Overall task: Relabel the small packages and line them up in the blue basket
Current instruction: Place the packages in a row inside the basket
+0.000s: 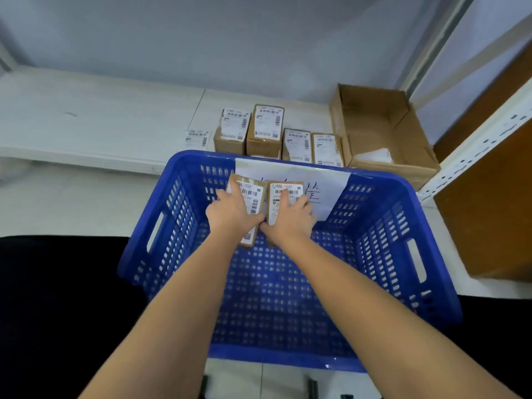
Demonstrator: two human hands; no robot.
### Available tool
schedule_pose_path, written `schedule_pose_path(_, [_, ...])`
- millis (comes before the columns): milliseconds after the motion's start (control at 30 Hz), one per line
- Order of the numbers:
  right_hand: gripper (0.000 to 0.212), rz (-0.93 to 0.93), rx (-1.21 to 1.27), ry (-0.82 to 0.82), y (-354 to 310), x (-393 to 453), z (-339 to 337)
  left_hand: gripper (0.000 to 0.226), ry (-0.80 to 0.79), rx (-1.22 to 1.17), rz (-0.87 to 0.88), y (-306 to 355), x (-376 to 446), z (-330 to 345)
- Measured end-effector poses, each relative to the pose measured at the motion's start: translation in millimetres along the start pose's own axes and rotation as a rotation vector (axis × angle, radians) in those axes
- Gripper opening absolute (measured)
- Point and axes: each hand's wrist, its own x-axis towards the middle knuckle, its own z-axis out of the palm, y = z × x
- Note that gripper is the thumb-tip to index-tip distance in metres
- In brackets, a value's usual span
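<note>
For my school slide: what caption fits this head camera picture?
Left hand and right hand set two labelled packages side by side in the blue basket.

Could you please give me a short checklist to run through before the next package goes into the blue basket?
1. Left package in the blue basket, label up: ok.
2. Right package beside it, lined up along the far wall: ok.
3. Left hand and right hand off the packages: not ok, both rest on them.
4. Floor space beside the pair: ok.
5. More packages waiting behind the basket: ok.
6. Those already relabelled: cannot tell.
</note>
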Motion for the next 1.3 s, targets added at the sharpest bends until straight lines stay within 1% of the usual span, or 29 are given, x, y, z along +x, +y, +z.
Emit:
schedule_pose_path(300, [0.100, 0.002, 0.110, -0.163, -13.1, -10.1, 80.7, 0.111, -0.131, -0.014, -0.096, -52.9, -1.8, 73.9])
schedule_pose_path(433, [0.100, 0.008, 0.078, -0.233, -18.5, -4.0, 108.2, 0.109, -0.195, -0.056, -0.141, -68.7, 12.3, 100.0])
schedule_pose_path(633, [0.098, 0.058, 0.059, -0.315, -36.8, 19.8, 154.9, 0.103, -0.290, -0.035, -0.199, -94.4, 37.2, 144.8])
schedule_pose_path(900, [0.097, 0.145, 0.135, -0.329, -70.1, 56.9, 202.4, 0.099, -0.301, -0.040, -0.277, -120.2, 92.1, 188.1])
schedule_pose_path(1067, [0.099, 0.075, 0.119, -0.300, -85.7, 72.6, 218.1, 0.098, -0.269, -0.027, -0.261, -123.6, 116.6, 195.9])
schedule_pose_path(1167, [0.098, 0.089, 0.150, -0.298, -94.4, 81.0, 224.7, 0.099, -0.282, -0.004, -0.226, -120.0, 126.2, 199.4])
schedule_pose_path(1300, [0.095, 0.100, 0.136, -0.296, -101.5, 90.3, 227.4, 0.099, -0.290, 0.022, -0.235, -115.6, 136.8, 203.3])
